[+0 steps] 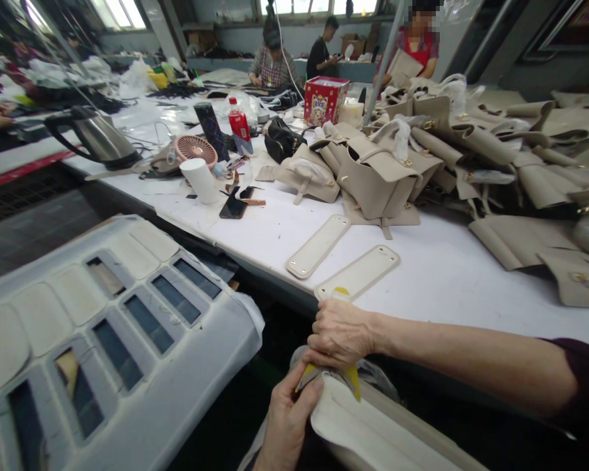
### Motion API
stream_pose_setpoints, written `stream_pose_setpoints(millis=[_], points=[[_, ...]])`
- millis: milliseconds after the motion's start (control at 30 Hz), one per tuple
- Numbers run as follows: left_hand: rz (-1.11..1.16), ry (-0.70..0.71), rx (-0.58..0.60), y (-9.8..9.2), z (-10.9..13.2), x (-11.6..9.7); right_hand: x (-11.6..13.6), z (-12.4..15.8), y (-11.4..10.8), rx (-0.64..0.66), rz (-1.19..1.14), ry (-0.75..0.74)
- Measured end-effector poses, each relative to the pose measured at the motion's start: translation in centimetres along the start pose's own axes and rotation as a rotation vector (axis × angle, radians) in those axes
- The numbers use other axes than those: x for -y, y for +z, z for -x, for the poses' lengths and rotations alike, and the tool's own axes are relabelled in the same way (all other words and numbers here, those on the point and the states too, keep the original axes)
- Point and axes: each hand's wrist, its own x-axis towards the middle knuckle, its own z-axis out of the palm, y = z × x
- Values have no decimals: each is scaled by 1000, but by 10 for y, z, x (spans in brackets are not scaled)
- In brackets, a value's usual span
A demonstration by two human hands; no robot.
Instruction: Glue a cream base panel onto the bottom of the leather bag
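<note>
My right hand [338, 335] is closed in a fist round a yellow-handled tool [352, 378], held over a cream leather panel [373, 432] at the bottom of the view. My left hand [287, 422] pinches the near edge of that panel with thumb and fingers, right beside the tool. Two cream oblong leather strips [319, 245] [360, 271] lie on the white table [422, 275] just beyond my hands.
A grey tray with cut-out slots [103, 327] stands at the left. Beige bags [373, 176] and leather parts pile up at the right. A phone [233, 206], white cup [199, 180], pink fan [195, 149] and kettle [98, 137] sit farther back. People work at the far end.
</note>
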Motion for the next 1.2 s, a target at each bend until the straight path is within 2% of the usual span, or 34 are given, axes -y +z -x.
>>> stream_pose_setpoints(millis=[200, 400, 567, 767, 933, 1100, 1200], points=[[-77, 15, 0, -2, 0, -8, 7, 5, 1, 44, 10, 74], [-112, 41, 49, -1, 2, -13, 14, 10, -5, 76, 5, 129], [-169, 59, 97, -3, 3, -12, 30, 21, 1, 83, -6, 224], [-338, 165, 134, -6, 1, -11, 53, 34, 1, 145, -63, 363], [-146, 67, 184, -8, -6, -18, 62, 36, -4, 162, -57, 485], [150, -71, 313, -4, -19, -26, 65, 40, -4, 147, -56, 538], [285, -162, 345, -3, -25, -24, 67, 45, -5, 147, -69, 556]])
